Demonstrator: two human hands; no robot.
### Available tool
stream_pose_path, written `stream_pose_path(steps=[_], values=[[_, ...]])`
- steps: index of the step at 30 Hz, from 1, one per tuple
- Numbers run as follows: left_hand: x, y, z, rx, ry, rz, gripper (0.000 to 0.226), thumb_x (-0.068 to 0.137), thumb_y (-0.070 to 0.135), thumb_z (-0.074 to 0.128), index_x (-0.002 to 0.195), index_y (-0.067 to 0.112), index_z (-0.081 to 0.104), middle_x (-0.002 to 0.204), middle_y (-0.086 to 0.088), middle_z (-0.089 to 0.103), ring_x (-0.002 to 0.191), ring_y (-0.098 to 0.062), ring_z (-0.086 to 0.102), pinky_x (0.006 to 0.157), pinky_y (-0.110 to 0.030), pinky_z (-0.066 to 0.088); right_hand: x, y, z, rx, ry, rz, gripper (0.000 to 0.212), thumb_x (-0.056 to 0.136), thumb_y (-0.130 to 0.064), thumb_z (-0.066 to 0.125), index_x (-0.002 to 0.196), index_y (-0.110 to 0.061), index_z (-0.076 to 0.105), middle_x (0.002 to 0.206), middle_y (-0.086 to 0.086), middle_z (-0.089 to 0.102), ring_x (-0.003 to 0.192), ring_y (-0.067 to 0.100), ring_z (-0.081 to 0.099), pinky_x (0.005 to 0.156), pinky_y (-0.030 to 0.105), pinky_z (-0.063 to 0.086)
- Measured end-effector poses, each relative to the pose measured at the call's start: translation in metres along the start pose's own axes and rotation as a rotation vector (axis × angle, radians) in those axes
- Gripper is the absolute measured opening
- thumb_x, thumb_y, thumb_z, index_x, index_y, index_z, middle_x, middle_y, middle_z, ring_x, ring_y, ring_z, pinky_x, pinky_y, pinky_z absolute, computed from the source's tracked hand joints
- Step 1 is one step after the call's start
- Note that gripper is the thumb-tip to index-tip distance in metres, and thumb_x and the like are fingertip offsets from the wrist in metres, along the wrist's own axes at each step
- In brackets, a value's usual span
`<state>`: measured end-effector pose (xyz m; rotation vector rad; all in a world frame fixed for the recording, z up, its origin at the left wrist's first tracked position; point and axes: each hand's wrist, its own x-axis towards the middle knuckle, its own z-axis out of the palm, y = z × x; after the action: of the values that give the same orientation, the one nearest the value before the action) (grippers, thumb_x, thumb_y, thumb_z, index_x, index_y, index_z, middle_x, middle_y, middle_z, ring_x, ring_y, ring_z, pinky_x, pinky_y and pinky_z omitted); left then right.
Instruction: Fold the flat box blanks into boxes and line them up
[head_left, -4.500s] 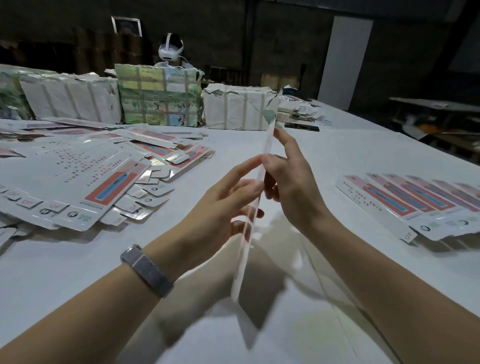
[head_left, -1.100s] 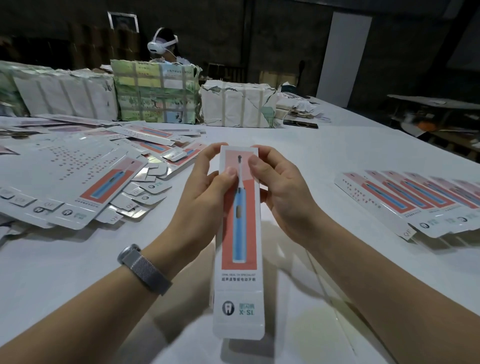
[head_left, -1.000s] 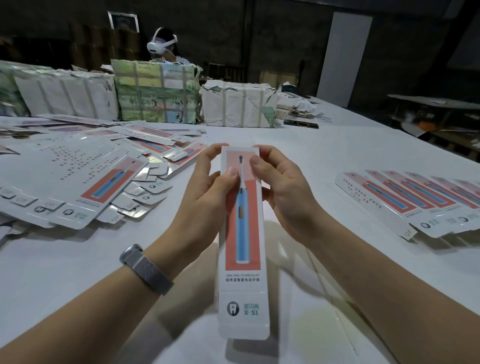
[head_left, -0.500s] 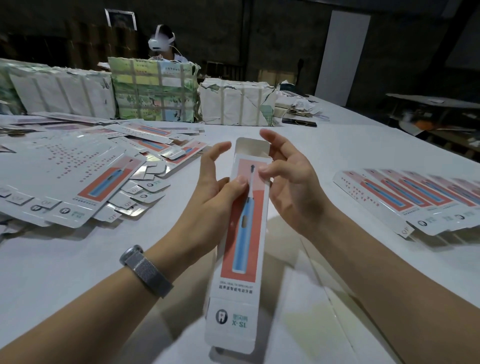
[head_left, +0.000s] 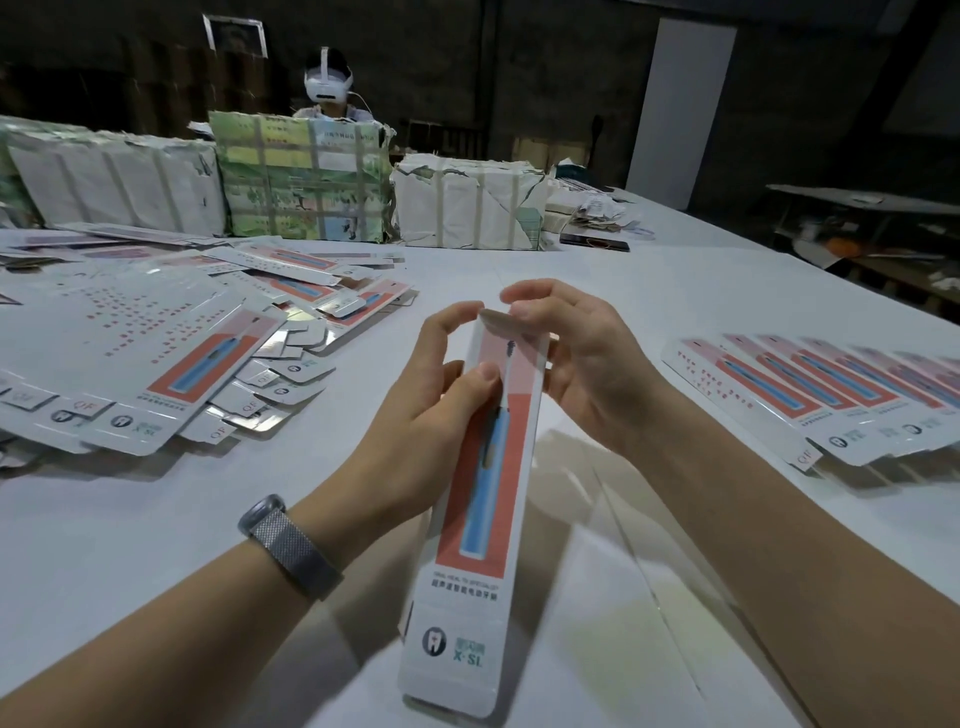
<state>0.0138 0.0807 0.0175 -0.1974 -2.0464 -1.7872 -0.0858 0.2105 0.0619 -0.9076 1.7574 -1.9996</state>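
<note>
I hold a long narrow toothbrush box (head_left: 483, 525), white with a red panel and a blue brush print, above the white table (head_left: 156, 530). My left hand (head_left: 431, 410) grips its upper part, thumb on the front face. My right hand (head_left: 576, 364) is at the far end, with curled fingers and thumb pinching the top flap down. A heap of flat box blanks (head_left: 171, 353) lies to the left. A row of boxes (head_left: 815, 395) lies lined up at the right.
Wrapped bundles (head_left: 301, 182) stand along the table's far side, another white bundle (head_left: 467, 202) beside them. A person wearing a headset (head_left: 327, 85) sits behind them. A dark phone (head_left: 595, 243) lies near the bundles.
The box has tilted with its near end swinging left. Its top flap, open half a second ago, is now bent over the end under my right fingers.
</note>
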Motion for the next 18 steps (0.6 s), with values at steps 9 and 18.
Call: stream_pose_path(steps=[9,18], values=[[-0.0008,0.0011,-0.0013,0.018,-0.029,-0.007,0.045,0.094,0.041,0.044,0.138,0.046,0.035,0.075,0.011,0.069,0.067,-0.011,0.070,0.061,-0.020,0.054,-0.0033,-0.0033,0.0033,-0.142,0.052,-0.078,0.017,0.088,0.003,0.061,0.083,-0.008,0.072,0.077,0.014,0.061,0.074,0.027,0.052,0.066,0.034,0.040],[0.0013,-0.0016,-0.0014,0.027,-0.037,0.055,0.051,0.095,0.034,0.046,0.143,0.048,0.037,0.083,0.014,0.071,0.070,-0.004,0.066,0.065,-0.012,0.050,0.0006,-0.0040,-0.0038,-0.155,0.104,-0.085,0.010,0.073,-0.014,0.065,0.073,-0.013,0.075,0.076,0.016,0.063,0.076,0.029,0.052,0.072,0.043,0.041]])
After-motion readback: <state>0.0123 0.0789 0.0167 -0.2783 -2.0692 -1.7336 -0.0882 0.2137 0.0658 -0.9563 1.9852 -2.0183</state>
